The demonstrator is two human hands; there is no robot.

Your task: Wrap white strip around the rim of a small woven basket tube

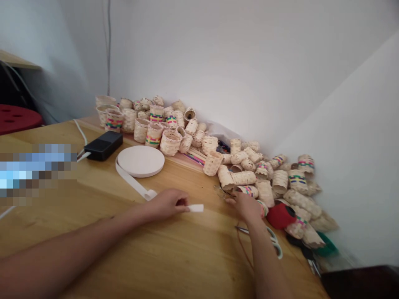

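Tabletop [187,261]: baskets [171,143] heaped, roll [141,161] partly unwound, scissors [275,241] not taken up, tape [132,181] apparently uncut.
The tape is run from roll to left hand [168,204], pinched in its grip, tip protruding; whether the right hand's [248,206] grip, beside the baskets, is closed cannot be told.

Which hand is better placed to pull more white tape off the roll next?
Likely the left hand: it pinches the white tape near its free end and is nearer the roll; the right hand is by the woven baskets.
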